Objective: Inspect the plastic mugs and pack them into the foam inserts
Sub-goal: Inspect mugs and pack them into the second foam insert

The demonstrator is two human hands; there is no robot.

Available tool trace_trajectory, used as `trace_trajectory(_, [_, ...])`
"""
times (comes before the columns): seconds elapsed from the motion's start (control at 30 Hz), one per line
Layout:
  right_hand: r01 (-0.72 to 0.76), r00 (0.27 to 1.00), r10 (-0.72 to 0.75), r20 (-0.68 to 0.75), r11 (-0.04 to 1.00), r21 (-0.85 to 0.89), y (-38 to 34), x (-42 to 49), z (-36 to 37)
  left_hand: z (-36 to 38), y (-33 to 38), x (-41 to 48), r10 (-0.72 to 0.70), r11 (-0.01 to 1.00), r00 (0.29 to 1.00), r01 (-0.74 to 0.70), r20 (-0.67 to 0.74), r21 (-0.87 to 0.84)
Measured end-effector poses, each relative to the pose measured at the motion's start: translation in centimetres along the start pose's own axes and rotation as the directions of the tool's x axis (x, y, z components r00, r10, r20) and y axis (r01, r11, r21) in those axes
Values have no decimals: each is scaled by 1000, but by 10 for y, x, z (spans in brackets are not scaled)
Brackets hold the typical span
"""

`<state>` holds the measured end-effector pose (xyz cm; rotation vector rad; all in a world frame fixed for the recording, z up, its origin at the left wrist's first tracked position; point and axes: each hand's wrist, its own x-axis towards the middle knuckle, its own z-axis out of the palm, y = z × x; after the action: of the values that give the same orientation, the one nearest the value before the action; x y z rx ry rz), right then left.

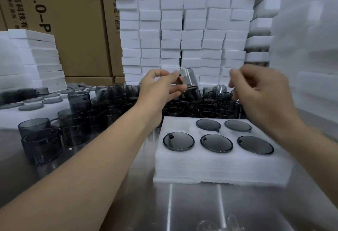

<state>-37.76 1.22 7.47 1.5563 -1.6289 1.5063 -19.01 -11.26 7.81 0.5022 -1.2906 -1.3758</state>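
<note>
Raised above the far crowd of grey mugs (113, 106): one smoky mug (189, 80), tilted, pinched by left hand (159, 86). Right hand (259, 91) beside it, blurred, fingers loosely curled, holding nothing. Near, foam insert (219, 166) with five mugs seated.

The left hand (161, 86) holds a smoky grey transparent plastic mug (188, 81) by its handle, tilted, with fingers closed on it. The right hand (256, 91) is blurred beside the mug, its fingers loosely curled and holding nothing. Below the fingers lies a white foam insert (210, 164) with five round dark mug bottoms in its holes
</note>
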Motion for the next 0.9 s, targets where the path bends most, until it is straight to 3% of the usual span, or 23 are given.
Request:
trace_trajectory(0.1, [-15, 982, 45, 182, 987, -160, -1, -9, 11, 7, -1, -5, 0, 1000, 997, -3, 84, 31])
trace_trajectory(0.2, [-116, 946, 153, 286, 983, -141, 8, -11, 13, 14, -2, -12, 4, 999, 983, -13, 184, 51])
trace_trajectory(0.47, [-88, 968, 54, 245, 988, 129, 6, -7, 16, 25, -11, -24, 111, 958, 917, -201, 382, 204])
trace_trajectory(0.63, [-15, 966, -31, 258, 985, 174, 1, -8, 16, 25, -12, -26, 329, 883, 873, -420, 361, 211])
trace_trajectory(0.9, [8, 970, -55, 238, 981, 196, -2, -9, 16, 26, -12, -30, 391, 859, 853, -473, 346, 197])
